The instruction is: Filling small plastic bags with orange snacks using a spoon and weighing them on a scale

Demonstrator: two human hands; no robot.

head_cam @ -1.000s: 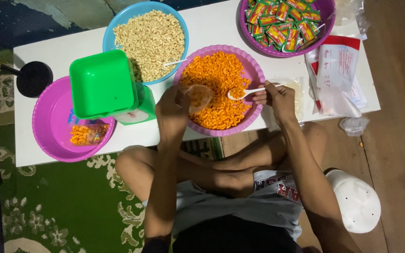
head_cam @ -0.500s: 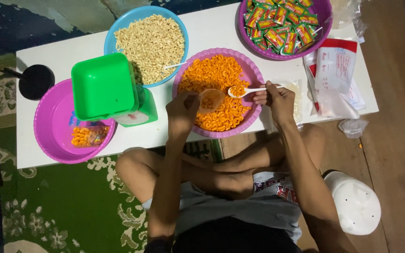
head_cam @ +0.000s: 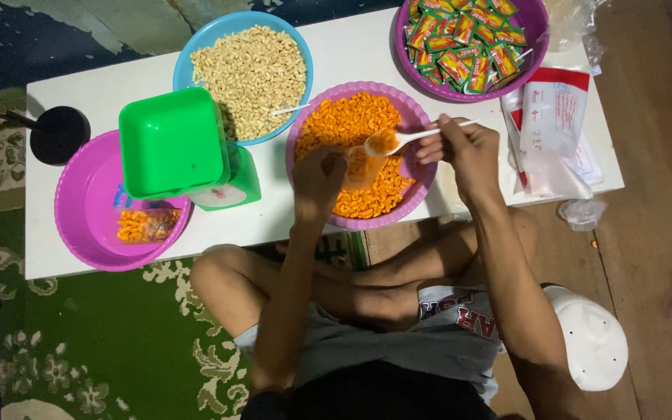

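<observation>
head view: the right hand [head_cam: 460,148] pinches a white plastic spoon [head_cam: 398,140] heaped with orange snacks, its bowl just above the small clear bag [head_cam: 358,165] that the left hand [head_cam: 319,180] grips over the pink bowl [head_cam: 418,117].

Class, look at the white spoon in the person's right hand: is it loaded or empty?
Loaded. The white spoon in the right hand carries a heap of orange snacks in its bowl.

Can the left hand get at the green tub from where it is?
Probably yes. The left hand holds a small bag over the orange snacks; the green tub sits close beside it, nothing between, but the hand is occupied.
</observation>
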